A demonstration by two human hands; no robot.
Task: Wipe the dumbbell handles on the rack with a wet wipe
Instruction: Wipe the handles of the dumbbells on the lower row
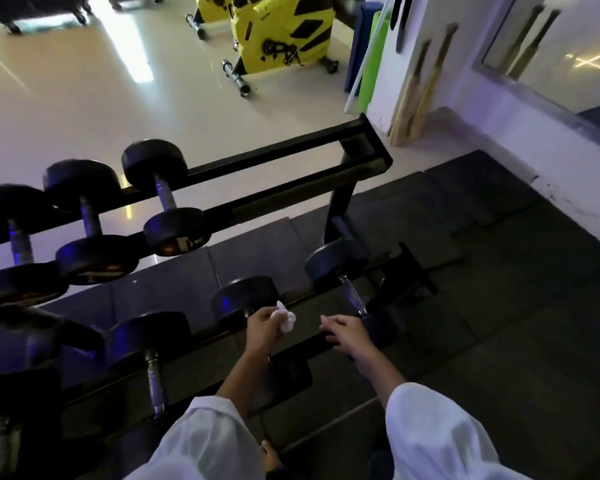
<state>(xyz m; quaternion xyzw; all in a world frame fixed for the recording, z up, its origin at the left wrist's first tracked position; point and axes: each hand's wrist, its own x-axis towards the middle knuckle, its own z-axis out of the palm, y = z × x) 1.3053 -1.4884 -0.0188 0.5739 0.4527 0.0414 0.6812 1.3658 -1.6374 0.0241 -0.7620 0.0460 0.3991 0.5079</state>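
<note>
A black two-tier dumbbell rack (pixel 278 157) runs across the view. Its upper tier carries three black dumbbells with metal handles (pixel 165 194). On the lower tier, my left hand (pixel 264 329) holds a crumpled white wet wipe (pixel 286 318) just in front of a dumbbell (pixel 245 296) whose handle is hidden behind the hand. My right hand (pixel 347 330) hovers with relaxed fingers over the lower rail, beside the shiny handle (pixel 352 296) of the rightmost dumbbell. Another lower dumbbell handle (pixel 153 382) stands to the left.
Dark rubber floor mats (pixel 482 306) lie under and right of the rack. Beyond it, pale shiny floor with yellow exercise bikes (pixel 278 32). Two wooden bats (pixel 420 88) lean on the white wall at right, next to green and blue mats (pixel 371 57).
</note>
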